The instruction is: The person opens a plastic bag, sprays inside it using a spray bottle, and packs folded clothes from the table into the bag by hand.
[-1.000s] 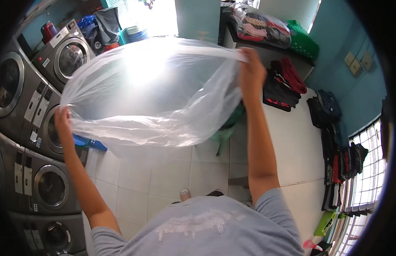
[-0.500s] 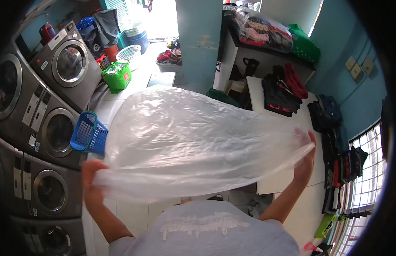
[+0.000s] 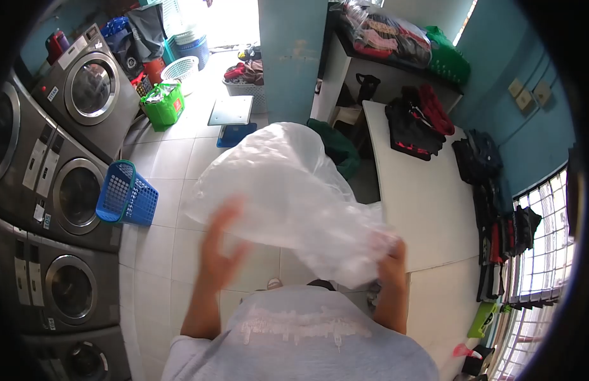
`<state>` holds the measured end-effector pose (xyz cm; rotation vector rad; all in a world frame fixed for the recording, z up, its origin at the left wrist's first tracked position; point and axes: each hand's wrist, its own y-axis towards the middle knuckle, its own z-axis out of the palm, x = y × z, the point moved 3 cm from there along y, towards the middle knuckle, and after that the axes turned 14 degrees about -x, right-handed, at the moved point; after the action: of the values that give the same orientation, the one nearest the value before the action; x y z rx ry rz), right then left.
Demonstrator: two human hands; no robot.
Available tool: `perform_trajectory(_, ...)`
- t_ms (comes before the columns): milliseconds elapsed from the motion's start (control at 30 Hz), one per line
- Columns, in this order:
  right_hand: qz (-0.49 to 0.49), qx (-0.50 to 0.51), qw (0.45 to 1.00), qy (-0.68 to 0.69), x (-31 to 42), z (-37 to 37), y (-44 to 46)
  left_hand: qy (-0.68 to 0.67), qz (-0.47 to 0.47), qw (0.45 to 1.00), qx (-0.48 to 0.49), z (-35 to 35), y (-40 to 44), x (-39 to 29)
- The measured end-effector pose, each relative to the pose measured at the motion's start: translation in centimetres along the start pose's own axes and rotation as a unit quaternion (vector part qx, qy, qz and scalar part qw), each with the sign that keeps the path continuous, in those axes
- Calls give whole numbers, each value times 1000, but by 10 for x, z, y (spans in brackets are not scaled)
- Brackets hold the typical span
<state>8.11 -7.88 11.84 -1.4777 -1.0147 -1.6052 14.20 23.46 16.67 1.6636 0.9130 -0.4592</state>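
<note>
A large clear plastic bag [image 3: 275, 171] hangs in front of me, puffed out on its far side and bunched toward the right. My right hand [image 3: 388, 254] is closed around the gathered plastic at the bag's near right end. Blurred by motion, my left hand [image 3: 223, 244] is at the bag's near left side, with thumb and fingers apart and no plastic gripped between them.
Front-loading machines [image 3: 72, 286] are stacked along the left, beside a blue basket [image 3: 134, 197]. A white table [image 3: 421, 209] on the right bears folded dark clothes [image 3: 412, 130]. Beyond the bag are a green bag [image 3: 164, 105], a small platform [image 3: 231, 110] and a pillar [image 3: 293, 63].
The bag has come down from its raised, stretched position and collapsed toward the right. My left hand has let go and moved inward; my right hand has come in closer, gripping bunched plastic.
</note>
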Motion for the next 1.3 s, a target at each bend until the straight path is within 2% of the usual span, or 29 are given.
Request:
perform_trajectory(33,-24,-5,1000,-1,3,-23,-4,44,-40,995,-77,-26,9,20)
perform_trajectory(67,-30,2,999,15,11,-48,-10,126,-53,987,-86,-49,13,55)
perform_trajectory(133,-45,-34,998,-16,24,-103,-22,50,-203,976,-61,-66,11,129)
perform_trajectory(167,-81,-119,973,-180,25,-145,-35,65,-222,973,-16,-62,16,151)
perform_trajectory(233,-113,-249,908,-317,64,-163,-41,94,-256,959,78,-41,29,184)
perform_trajectory(267,-127,-317,852,-397,85,-166,-41,108,-252,954,124,-26,38,196)
perform_trajectory(333,-91,-440,692,-565,130,-138,-31,140,-240,936,218,7,52,217)
perform_trajectory(400,34,-542,501,-673,172,-84,-16,-5,-315,914,257,47,47,243)
perform_trajectory(433,94,-577,431,-688,183,-71,-6,-75,-351,892,274,71,42,257)
perform_trajectory(467,138,-595,382,-693,189,-73,5,-97,-366,871,312,99,27,271)
perform_trajectory(533,85,-600,337,-721,163,-142,22,-148,-415,823,360,163,-18,289)
perform_trajectory(567,33,-574,339,-745,143,-187,22,-178,-449,794,369,198,-46,290)
perform_trajectory(633,16,-401,340,-851,113,-274,35,-103,-505,797,316,263,-87,286)
perform_trajectory(700,17,-340,385,-858,84,-351,37,-76,-532,793,286,294,-88,260)
perform_trajectory(833,16,-399,562,-725,24,-493,28,-88,-551,758,338,282,-23,201)
perform_trajectory(900,9,-434,655,-618,-3,-551,31,-82,-564,709,414,246,-5,189)
perform_trajectory(967,7,-456,725,-516,-28,-592,34,-57,-582,622,520,196,-20,209)
perform_trajectory(1033,4,-466,775,-427,-50,-622,43,-315,-421,682,508,185,8,119)
perform_trajectory(1100,-3,-466,815,-346,-74,-644,60,-239,-392,701,545,189,7,75)
perform_trajectory(1200,-22,-447,857,-253,-109,-665,89,-246,-552,601,524,173,-38,83)
perform_trajectory(1233,-27,-436,868,-236,-118,-668,96,-286,-538,614,502,176,-28,79)
perform_trajectory(1300,-21,-419,883,-211,-134,-678,110,-267,-608,619,420,175,-19,71)
